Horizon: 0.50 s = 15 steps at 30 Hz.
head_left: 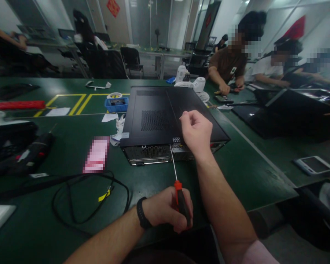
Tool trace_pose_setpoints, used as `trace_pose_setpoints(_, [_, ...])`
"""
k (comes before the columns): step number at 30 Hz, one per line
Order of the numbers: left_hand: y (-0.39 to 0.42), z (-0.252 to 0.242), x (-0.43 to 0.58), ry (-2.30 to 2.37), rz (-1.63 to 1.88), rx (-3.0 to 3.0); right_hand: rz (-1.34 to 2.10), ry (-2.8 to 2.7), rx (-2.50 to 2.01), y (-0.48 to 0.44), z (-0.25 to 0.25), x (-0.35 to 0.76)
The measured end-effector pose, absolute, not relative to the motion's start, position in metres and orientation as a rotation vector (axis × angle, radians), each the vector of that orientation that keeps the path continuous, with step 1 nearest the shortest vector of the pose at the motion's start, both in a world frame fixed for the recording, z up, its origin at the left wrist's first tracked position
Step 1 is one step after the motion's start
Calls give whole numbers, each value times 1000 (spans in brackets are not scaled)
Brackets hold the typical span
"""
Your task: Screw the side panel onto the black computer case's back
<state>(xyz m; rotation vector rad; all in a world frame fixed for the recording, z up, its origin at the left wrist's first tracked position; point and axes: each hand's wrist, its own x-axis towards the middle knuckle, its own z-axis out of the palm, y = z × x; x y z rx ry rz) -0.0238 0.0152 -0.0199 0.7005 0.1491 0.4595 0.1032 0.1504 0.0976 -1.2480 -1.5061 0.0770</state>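
Observation:
A black computer case (151, 101) lies flat on the green table, its metal back edge with vent holes facing me. My left hand (165, 209), with a black band at the wrist, is closed around a red and black screwdriver (178, 190). The screwdriver's thin shaft points away from me, and its tip meets the upper rim of the case's back edge near the middle. Over the right part of the case top is my right hand (198, 132), fingers curled with thumb and forefinger together. Whatever may be in that pinch cannot be made out.
Left of the case are a blue bin (117, 105), a pink sheet (97, 154), a black cable (128, 192) and a power drill (35, 150). A phone-like device (315, 165) lies right. White fans (199, 85) stand behind. A person in brown (228, 62) works at the far right.

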Motion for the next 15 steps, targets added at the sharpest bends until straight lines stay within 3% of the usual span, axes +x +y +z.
trace_pose_setpoints(7, [18, -18, -26, 220, 493, 786, 321, -1486, -1045, 94, 79, 122])
trace_pose_setpoints(15, [17, -8, -29, 250, 552, 853, 236, -1818, -1018, -44, 35, 138])
